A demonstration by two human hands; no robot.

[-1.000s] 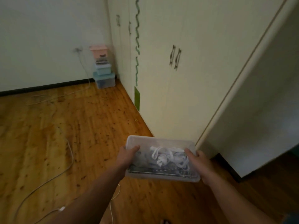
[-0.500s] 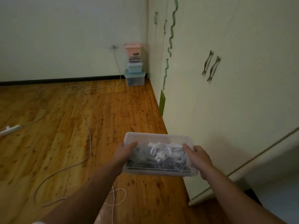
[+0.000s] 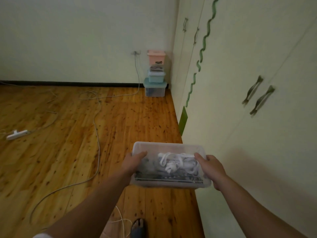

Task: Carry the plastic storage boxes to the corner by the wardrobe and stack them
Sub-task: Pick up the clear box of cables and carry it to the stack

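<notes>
Here both arms are reaching forward, low in the view, and holding a clear plastic box (image 3: pixel 169 166) between them above the floor. The left hand (image 3: pixel 133 163) is clasping the box's left end with its thumb lying over the lid; the right hand (image 3: pixel 211 166) is gripping the right end the same way, thumb on top. White cords (image 3: pixel 175 163) are showing through the lid. The box is hanging just beside the pale wardrobe (image 3: pixel 248 69), which is running along the right with a green wavy stripe. In the far corner, against the wardrobe, a stack of boxes (image 3: pixel 155 74) is standing, pink on top. A grey cable (image 3: pixel 97 134) is trailing across the wooden floor (image 3: pixel 65 148), and a white power strip (image 3: pixel 16 134) is lying at the left. A foot in a sandal (image 3: pixel 138 226) is showing at the bottom edge.
</notes>
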